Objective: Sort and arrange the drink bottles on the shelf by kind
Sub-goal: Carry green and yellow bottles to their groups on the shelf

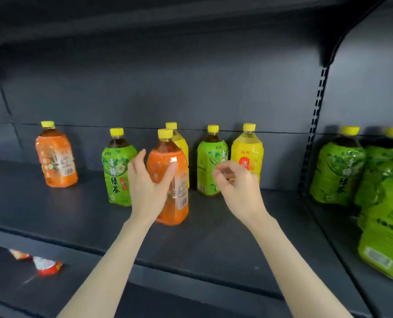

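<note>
Bottle nearest the viewer first: the near orange bottle (179, 203) stands upright on the dark shelf (76, 216), about midway along it and ahead of the others. The left hand (147, 187) grasps it, with the thumb laid across the front of the label and the fingers reaching up along the bottle's left side. The right hand (236, 187) hangs in the air just right of that bottle, fingers loosely curled and holding nothing (it sits in front of two bottles from this view, and whether it touches them I cannot tell).

Directly behind the near orange bottle, a yellow bottle (181, 143) is mostly hidden. Just left of the grasped bottle stands the left green bottle (116, 173). To the right and farther back are the middle green bottle (206, 166) and, beside it, the right yellow bottle (247, 152). The far orange bottle (55, 159) stands alone well to the left. All have yellow caps.

Right of the slotted post (312, 138), the next bay holds a cluster of green bottles (337, 171). On the lower shelf at near left lie red and white snack packets (46, 265).
</note>
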Motion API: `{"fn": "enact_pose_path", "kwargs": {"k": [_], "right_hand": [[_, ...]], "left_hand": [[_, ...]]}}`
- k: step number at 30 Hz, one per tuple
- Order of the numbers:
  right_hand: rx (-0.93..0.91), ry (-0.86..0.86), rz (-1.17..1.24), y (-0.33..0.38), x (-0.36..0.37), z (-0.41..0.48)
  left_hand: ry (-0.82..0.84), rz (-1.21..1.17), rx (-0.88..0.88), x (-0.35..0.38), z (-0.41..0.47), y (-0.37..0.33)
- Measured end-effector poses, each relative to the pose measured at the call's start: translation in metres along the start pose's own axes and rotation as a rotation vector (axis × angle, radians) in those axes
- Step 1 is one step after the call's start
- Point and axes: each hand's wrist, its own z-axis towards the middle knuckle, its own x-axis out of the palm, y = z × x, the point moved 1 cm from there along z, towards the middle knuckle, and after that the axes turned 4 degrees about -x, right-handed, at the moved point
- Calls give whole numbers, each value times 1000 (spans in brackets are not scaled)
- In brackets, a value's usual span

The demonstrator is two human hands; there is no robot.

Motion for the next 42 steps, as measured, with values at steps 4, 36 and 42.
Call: {"fn": "enact_pose_path", "kwargs": {"k": [4, 36, 42], "right_hand": [[33, -53, -62, -9, 24, 36], [176, -208, -271, 3, 80, 66], [225, -322, -296, 38, 85, 25]], "left_hand": [[40, -118, 55, 21, 34, 14], [210, -36, 236, 29, 67, 44], [-52, -54, 356, -30, 59, 79]]}}
